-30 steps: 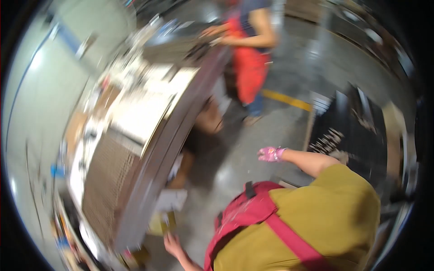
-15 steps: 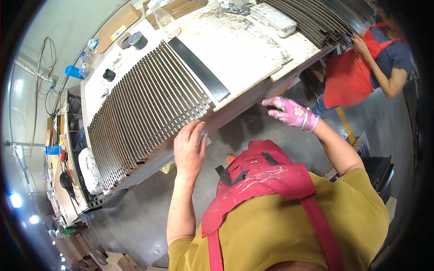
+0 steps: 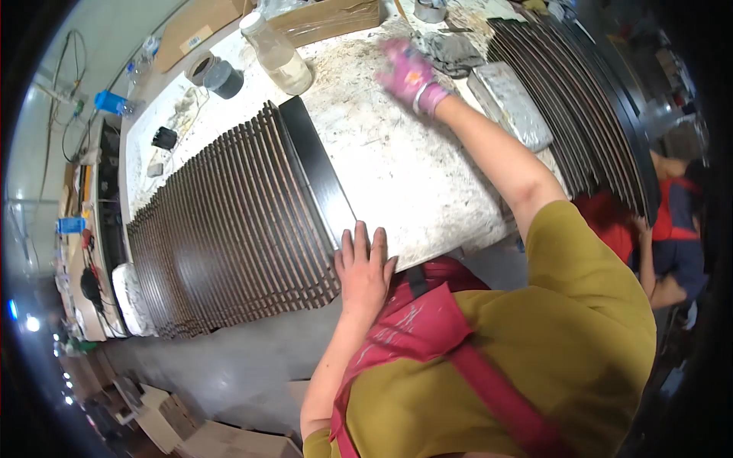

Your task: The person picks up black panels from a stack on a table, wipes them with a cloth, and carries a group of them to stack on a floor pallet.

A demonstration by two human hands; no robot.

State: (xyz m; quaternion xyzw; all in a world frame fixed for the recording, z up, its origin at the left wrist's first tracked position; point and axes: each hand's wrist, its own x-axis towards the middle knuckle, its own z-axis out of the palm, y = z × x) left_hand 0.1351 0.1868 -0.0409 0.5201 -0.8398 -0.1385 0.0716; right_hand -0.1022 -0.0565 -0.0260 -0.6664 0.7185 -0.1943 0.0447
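Note:
My bare left hand (image 3: 363,275) lies with its fingers stretched out on the near end of a flat dark panel (image 3: 318,164). To its left, a long row of overlapping dark panels (image 3: 229,229) covers the worktable's near side. Over the far part of the white, smudged worktable (image 3: 382,175) reaches my right hand (image 3: 412,79), in a pink glove with a flower. Its fingers look spread, though motion blurs them, and I see nothing in them. Just right of the glove lies a crumpled grey cloth (image 3: 452,53).
A whitish block (image 3: 510,107) and a second row of dark panels (image 3: 580,107) are at the right. A bottle (image 3: 279,57), a dark grey cup (image 3: 224,79) and an open cardboard box (image 3: 328,23) stand along the back. Another person (image 3: 672,229) is at far right.
My right hand has swung from beside the table up over its far part. My left hand has moved right onto the panel's end. My body is closer to the table.

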